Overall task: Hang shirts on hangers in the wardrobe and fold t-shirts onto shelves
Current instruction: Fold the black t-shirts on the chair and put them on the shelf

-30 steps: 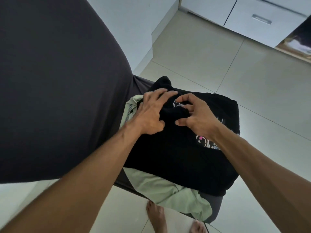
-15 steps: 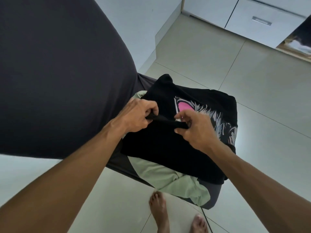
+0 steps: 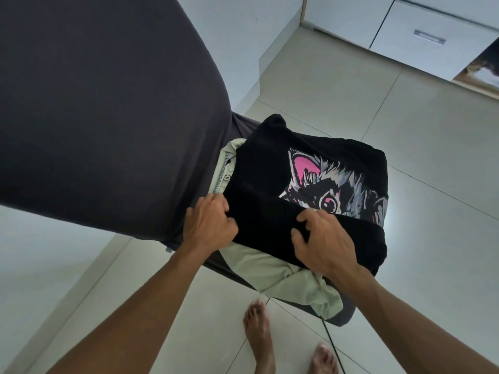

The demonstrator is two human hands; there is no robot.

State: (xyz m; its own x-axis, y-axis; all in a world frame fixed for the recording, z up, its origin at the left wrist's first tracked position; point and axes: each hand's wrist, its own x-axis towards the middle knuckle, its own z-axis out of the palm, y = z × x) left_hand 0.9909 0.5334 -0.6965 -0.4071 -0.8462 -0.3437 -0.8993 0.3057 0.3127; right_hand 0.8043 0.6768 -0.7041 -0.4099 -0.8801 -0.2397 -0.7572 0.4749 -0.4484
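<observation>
1. Head view: left hand [image 3: 209, 225] pinches the black t-shirt [image 3: 272, 190] at its near-left edge.
2. Right hand [image 3: 325, 241] fingers curl into its near fold.
3. Pale green shirt [image 3: 272, 273] lies beneath both.

Matt black cloth t-shirt [image 3: 264, 184] bears a printed graphic; pale green shirt [image 3: 283, 279] looks soft cloth; floor tiles [image 3: 405, 130] smooth, slightly glossy.

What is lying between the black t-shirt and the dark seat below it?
In the head view, a pale green shirt lies between the black t-shirt and the dark seat, showing at the left and near edges.
</observation>
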